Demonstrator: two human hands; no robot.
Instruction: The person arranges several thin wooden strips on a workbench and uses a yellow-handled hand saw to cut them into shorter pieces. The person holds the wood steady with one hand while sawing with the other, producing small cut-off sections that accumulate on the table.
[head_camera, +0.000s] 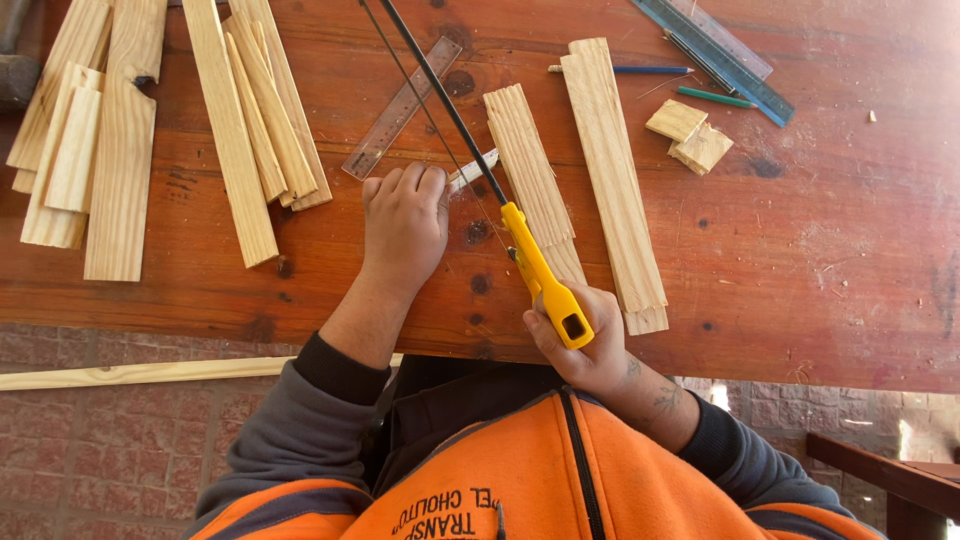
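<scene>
Right hand (585, 345) grips yellow-handled saw (540, 275) at table edge (760, 350); left hand (405, 225) pins a strip (472, 172).

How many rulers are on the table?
2. One clear ruler lies slanted just beyond the left hand, partly under the saw. One bluish ruler lies at the table's far right corner, beside the pencils. Wood may hide others.

An outdoor woodworking spot — a worn reddish wooden workbench (800, 250) standing on brick paving (120, 450). Cut pine slats (230, 130) pile at the bench's far left corner, rulers (720, 50) and pencils (715, 97) lie toward its far right edge, and a yellow-handled saw (545, 285) crosses the near edge — a carpenter's bench.
</scene>
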